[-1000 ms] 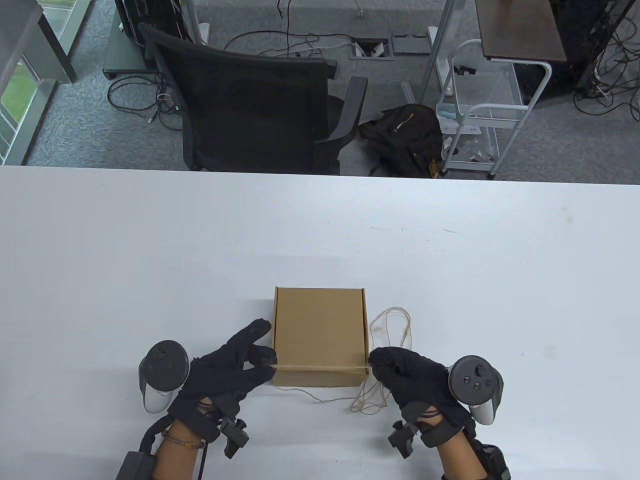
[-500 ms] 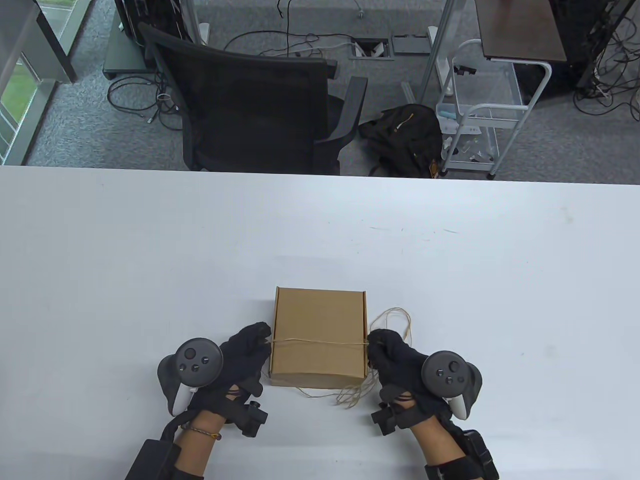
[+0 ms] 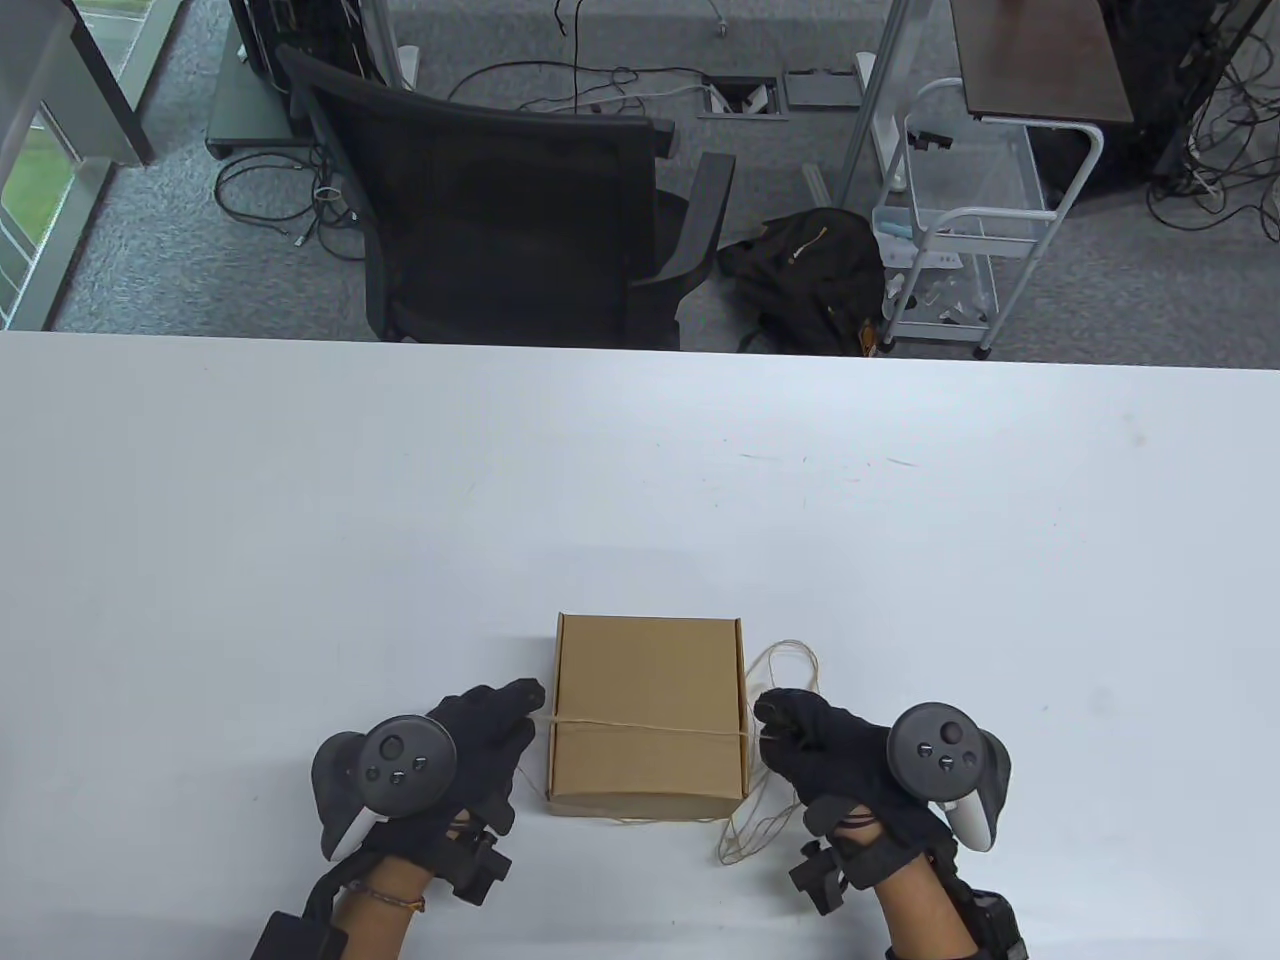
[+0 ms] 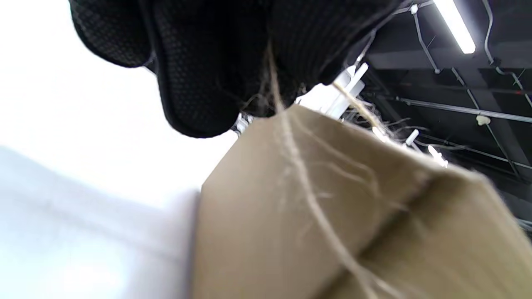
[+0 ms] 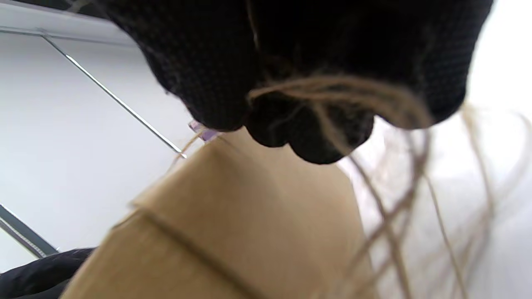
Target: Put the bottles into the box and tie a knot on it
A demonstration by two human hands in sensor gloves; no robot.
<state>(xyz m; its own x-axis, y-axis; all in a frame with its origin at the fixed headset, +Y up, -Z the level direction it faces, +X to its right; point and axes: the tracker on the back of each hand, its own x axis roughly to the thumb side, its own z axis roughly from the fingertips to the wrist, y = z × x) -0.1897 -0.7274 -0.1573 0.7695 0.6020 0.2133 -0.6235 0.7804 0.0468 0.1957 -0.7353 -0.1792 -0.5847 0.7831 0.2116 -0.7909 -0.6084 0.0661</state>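
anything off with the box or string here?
Mostly fine. The closed brown cardboard box sits square, undamaged. Only oddity: slack from the thin tan twine lies in a loose tangle on the white table by the right hand.

Brown box (image 3: 648, 710); tan twine (image 3: 650, 727); black hands (image 3: 480, 740); white table (image 3: 400, 520).

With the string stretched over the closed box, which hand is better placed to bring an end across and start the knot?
Probably the right hand. It pinches the twine at the box's right edge, with the slack loops beside it. The left hand pinches the other end, with no visible slack.
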